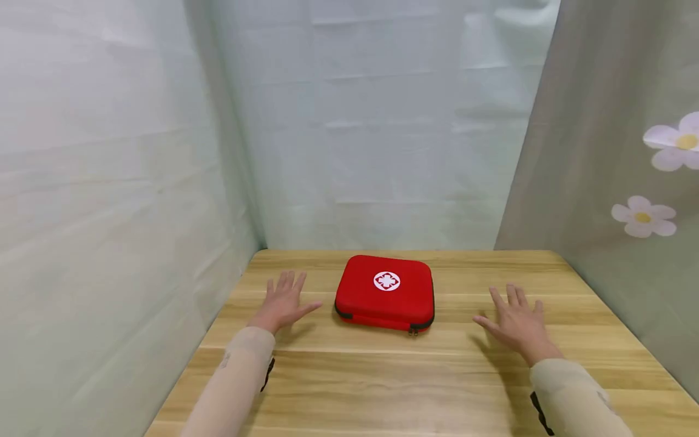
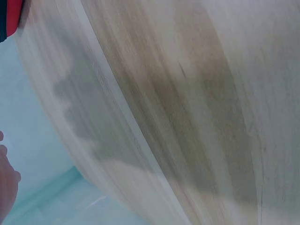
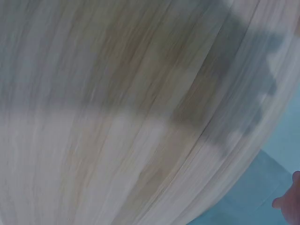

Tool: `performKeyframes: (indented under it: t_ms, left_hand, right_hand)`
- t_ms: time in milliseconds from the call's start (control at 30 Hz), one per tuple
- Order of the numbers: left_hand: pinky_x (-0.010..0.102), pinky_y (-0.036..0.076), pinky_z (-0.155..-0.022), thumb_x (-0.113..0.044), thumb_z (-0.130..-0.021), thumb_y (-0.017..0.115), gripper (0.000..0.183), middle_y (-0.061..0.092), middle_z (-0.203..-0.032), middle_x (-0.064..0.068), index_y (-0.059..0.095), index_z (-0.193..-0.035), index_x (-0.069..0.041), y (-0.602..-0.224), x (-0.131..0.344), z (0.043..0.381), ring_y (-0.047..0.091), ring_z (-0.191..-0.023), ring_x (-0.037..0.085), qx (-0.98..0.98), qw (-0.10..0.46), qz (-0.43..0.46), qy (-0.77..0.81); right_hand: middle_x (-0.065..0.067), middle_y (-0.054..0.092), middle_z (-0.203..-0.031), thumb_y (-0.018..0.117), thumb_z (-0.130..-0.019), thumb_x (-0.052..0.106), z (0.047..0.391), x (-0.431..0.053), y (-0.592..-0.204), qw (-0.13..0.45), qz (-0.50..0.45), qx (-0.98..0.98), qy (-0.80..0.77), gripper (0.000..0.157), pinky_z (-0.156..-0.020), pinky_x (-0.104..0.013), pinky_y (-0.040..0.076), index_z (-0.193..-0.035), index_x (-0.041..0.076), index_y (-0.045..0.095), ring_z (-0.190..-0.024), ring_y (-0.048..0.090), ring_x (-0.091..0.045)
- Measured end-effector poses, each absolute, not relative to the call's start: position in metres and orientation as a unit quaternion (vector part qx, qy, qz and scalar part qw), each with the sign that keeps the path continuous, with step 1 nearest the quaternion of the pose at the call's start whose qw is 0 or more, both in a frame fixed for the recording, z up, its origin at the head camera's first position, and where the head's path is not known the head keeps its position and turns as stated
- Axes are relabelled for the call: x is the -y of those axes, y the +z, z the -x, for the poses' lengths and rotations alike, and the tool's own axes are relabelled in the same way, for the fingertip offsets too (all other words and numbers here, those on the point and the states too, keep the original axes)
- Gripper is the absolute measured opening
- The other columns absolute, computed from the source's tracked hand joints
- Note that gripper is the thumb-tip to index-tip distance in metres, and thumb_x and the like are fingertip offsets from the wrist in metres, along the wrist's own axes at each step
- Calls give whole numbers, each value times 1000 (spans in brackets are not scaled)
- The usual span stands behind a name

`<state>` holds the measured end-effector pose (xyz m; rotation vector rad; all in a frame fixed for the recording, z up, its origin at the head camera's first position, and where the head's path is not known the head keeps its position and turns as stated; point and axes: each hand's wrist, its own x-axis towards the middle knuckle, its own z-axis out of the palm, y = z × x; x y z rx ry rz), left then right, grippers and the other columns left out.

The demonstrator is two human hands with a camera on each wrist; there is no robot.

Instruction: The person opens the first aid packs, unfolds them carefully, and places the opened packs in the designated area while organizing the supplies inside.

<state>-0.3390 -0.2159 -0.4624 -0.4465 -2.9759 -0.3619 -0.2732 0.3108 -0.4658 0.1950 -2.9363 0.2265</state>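
A red zippered first-aid case [image 1: 382, 303] with a white cross emblem lies closed near the back of the table, its black-trimmed zip and two pulls facing me. To its left, my left hand [image 1: 283, 306] is held over the wood with fingers spread, the thumb pointing at the case. My right hand [image 1: 516, 321] is farther off on the case's right side, fingers also spread and holding nothing. Only a corner of the case [image 2: 11, 18] shows in the left wrist view, with part of the left hand [image 2: 7, 183] at the edge. The right wrist view catches a bit of the right hand [image 3: 290, 201].
The wooden table [image 1: 349, 382] carries the shadows of both hands. Pale curtains [image 1: 382, 121] hang behind and on the left, close to the table edges. On the right is a grey-green curtain [image 1: 590, 152] with white flowers.
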Motion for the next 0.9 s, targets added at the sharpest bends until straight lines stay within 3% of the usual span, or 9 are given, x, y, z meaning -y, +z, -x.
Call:
performKeyframes:
  t_ms: [467, 900]
  left_hand:
    - [68, 1, -112, -66, -92, 53, 95, 18, -159, 28, 23, -157, -4, -453, 178, 354, 8, -148, 43, 976, 52, 172, -126]
    - [67, 1, -113, -67, -90, 51, 94, 17, -161, 24, 23, -158, -8, -448, 173, 356, 8, -148, 42, 976, 54, 171, -126]
  right_hand:
    - [-35, 21, -154, 53, -94, 62, 278, -297, -465, 110, -61, 990, 66, 87, -104, -77, 12, -152, 1, 33, -141, 19, -52]
    - [-32, 24, -155, 58, -93, 57, 285, -251, -474, 117, -73, 986, 93, 83, -107, -74, 15, -152, 2, 36, -142, 21, -49]
